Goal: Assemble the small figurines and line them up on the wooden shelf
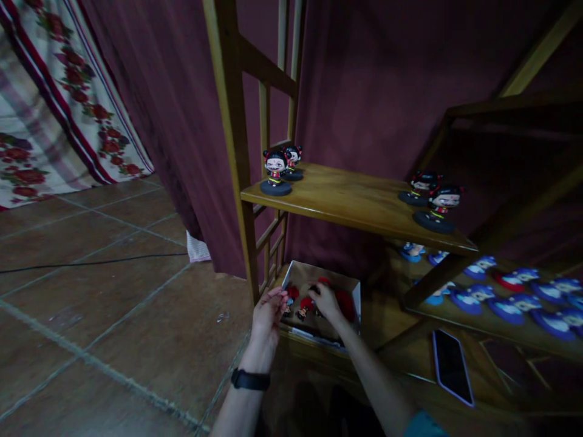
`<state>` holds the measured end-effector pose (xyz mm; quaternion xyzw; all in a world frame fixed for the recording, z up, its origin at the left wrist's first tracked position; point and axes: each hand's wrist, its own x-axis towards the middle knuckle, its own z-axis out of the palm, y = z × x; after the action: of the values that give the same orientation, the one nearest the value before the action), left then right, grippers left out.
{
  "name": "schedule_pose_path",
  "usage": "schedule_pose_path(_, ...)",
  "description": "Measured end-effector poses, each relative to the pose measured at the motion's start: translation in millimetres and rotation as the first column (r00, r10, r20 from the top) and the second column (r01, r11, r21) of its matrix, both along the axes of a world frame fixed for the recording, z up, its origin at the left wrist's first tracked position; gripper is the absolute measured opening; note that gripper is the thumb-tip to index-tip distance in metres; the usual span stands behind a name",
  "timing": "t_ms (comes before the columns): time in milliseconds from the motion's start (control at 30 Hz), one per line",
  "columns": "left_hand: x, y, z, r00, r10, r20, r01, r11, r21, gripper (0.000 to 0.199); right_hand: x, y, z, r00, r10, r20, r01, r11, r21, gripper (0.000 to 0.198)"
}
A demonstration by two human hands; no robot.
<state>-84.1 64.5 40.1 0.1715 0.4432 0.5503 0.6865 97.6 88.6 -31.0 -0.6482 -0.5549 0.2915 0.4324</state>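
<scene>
An open white cardboard box (357, 297) stands on the low shelf, holding several small figurines with red bases or tops, one of them a red-and-black figurine (303, 308). My left hand (268, 309), with a black band on its wrist, is at the box's left edge. Its fingers are pinched together close to another red figurine (292, 293); what they hold, if anything, is too small to make out. Inside the box, my right hand (324, 298) reaches down with curled fingers among the figurines. The hand itself covers whatever lies under its fingertips.
Above the box, a wooden shelf board (350, 194) carries black-haired figurines (276, 170) at both ends. Several blue-based figurines (510, 303) line a shelf at right. A phone (453, 366) lies below them. A wooden post (230, 121) rises left of the box.
</scene>
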Motion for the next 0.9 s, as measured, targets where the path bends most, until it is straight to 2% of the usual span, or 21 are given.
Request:
schedule_pose_path(67,2,0,-1.5,1.000,-0.015,0.003,0.015,1.000,-0.010,0.023,5,-16,7,0.966,-0.045,-0.256,0.041,0.999,-0.019,0.023)
schedule_pose_path(100,4,0,-2.3,1.000,-0.026,0.002,0.026,1.000,-0.015,0.023,6,-25,10,0.915,-0.056,-0.401,0.044,0.998,-0.038,0.027)
schedule_pose_path(200,10,-2,-5.3,0.996,-0.084,-0.018,0.084,0.996,-0.021,0.023,6,-51,21,0.644,-0.064,-0.762,-0.012,0.996,-0.094,0.031)
schedule_pose_path(267,17,-3,-7.8,0.989,-0.138,-0.043,0.137,0.990,-0.020,0.023,2,-63,29,0.506,-0.066,-0.860,-0.064,0.991,-0.114,0.026)
schedule_pose_path(333,24,-5,-10.9,0.981,-0.179,-0.074,0.178,0.984,-0.022,0.022,-2,-68,36,0.442,-0.057,-0.895,-0.100,0.989,-0.112,0.021)
schedule_pose_path(433,34,-7,-16.3,0.972,-0.210,-0.102,0.208,0.978,-0.031,0.023,-7,-66,44,0.428,-0.022,-0.903,-0.125,0.989,-0.083,0.018)
schedule_pose_path(633,46,-9,-25.6,0.955,-0.277,-0.106,0.276,0.961,-0.021,0.026,-13,-59,46,0.454,-0.012,-0.891,-0.107,0.992,-0.068,0.029)
schedule_pose_path(800,50,-10,-26.0,0.957,-0.269,-0.111,0.268,0.963,-0.020,0.035,-16,-57,43,0.552,-0.029,-0.833,-0.063,0.995,-0.077,0.037)
schedule_pose_path(900,50,-12,-24.9,0.964,-0.256,-0.075,0.256,0.967,-0.005,0.033,-18,-56,41,0.600,-0.014,-0.800,-0.079,0.994,-0.076,0.038)
